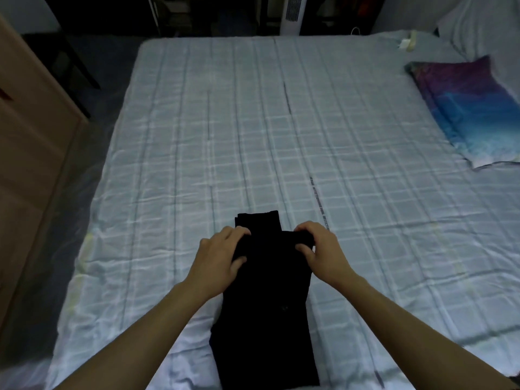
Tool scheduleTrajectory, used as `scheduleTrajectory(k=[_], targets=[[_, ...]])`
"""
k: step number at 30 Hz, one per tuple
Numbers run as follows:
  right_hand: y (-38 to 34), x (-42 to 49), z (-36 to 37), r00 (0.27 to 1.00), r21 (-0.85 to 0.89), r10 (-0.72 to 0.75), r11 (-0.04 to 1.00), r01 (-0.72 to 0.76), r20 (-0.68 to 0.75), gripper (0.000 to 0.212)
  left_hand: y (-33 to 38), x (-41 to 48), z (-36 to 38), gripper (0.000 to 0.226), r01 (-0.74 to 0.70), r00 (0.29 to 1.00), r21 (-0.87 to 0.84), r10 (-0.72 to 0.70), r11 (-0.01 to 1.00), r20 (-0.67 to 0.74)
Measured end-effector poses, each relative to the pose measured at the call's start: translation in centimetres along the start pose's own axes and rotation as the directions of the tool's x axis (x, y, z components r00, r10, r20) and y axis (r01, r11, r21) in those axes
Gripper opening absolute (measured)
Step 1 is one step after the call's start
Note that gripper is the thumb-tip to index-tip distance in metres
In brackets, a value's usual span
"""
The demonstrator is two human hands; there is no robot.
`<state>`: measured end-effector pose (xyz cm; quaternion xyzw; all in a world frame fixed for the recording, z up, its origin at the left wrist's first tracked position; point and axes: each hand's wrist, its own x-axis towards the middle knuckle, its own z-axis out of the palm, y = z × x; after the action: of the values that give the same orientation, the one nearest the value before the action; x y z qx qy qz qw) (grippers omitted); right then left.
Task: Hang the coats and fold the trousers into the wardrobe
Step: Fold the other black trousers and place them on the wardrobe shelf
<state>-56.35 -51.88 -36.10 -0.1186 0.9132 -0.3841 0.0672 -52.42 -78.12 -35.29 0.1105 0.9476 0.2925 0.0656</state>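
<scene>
Black trousers [267, 311] lie lengthwise on the bed [253, 136], near its front edge, with a narrower folded end reaching away from me. My left hand [222, 251] grips the left side of a fold in the trousers, fingers curled over the cloth and thumb below. My right hand [318, 246] pinches the right side of the same fold. Both forearms reach in from the bottom of the view. No coat or hanger is in view.
The bed wears a pale checked sheet. A purple and blue pillow [472, 108] lies at its right side, a white pillow [484, 32] behind it. A wooden wardrobe side [28, 153] stands at the left. A white tower fan [292, 15] stands beyond the bed.
</scene>
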Motion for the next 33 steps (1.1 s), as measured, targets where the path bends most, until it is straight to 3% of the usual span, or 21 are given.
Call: scheduleTrajectory(k=[8, 11, 13, 15, 17, 19, 24, 33], targets=[[9.4, 12.1, 6.7, 0.998, -0.008, 0.037, 0.999, -0.037, 0.05, 0.028, -10.5, 12.2, 7.0, 0.042, 0.054, 0.997, -0.081, -0.049, 0.995, 0.063], [12.4, 14.5, 10.0, 0.995, -0.054, 0.098, 0.994, -0.098, 0.004, 0.037, -13.7, 14.7, 10.3, 0.053, 0.102, 0.993, -0.08, -0.097, 0.992, 0.069], [13.7, 14.5, 12.0, 0.987, -0.195, 0.134, 0.969, -0.149, -0.085, 0.052, -15.0, 14.9, 12.1, 0.068, 0.128, 0.991, 0.032, -0.127, 0.991, -0.032], [13.8, 13.3, 13.7, 0.988, -0.277, 0.082, 0.954, -0.117, -0.134, 0.062, -14.7, 14.0, 13.5, 0.071, 0.096, 0.985, 0.204, -0.063, 0.974, -0.163], [13.2, 11.6, 15.6, 0.996, -0.331, -0.045, 0.943, 0.019, -0.072, 0.063, -13.3, 12.8, 15.2, 0.065, 0.003, 0.984, 0.293, 0.049, 0.956, -0.171], [13.2, 10.3, 17.5, 0.995, -0.406, -0.084, 0.909, 0.097, 0.05, 0.064, -12.7, 11.9, 17.3, 0.062, -0.018, 0.994, 0.339, 0.054, 0.941, -0.097], [15.8, 10.6, 20.0, 0.988, -0.515, -0.007, 0.853, 0.084, 0.151, 0.067, -15.3, 12.3, 20.5, 0.066, 0.021, 0.999, 0.407, -0.039, 0.913, 0.037], [17.8, 11.5, 21.6, 0.991, -0.52, -0.029, 0.849, 0.094, 0.133, 0.071, -16.9, 13.1, 22.7, 0.074, 0.008, 1.0, 0.408, -0.001, 0.913, -0.016]])
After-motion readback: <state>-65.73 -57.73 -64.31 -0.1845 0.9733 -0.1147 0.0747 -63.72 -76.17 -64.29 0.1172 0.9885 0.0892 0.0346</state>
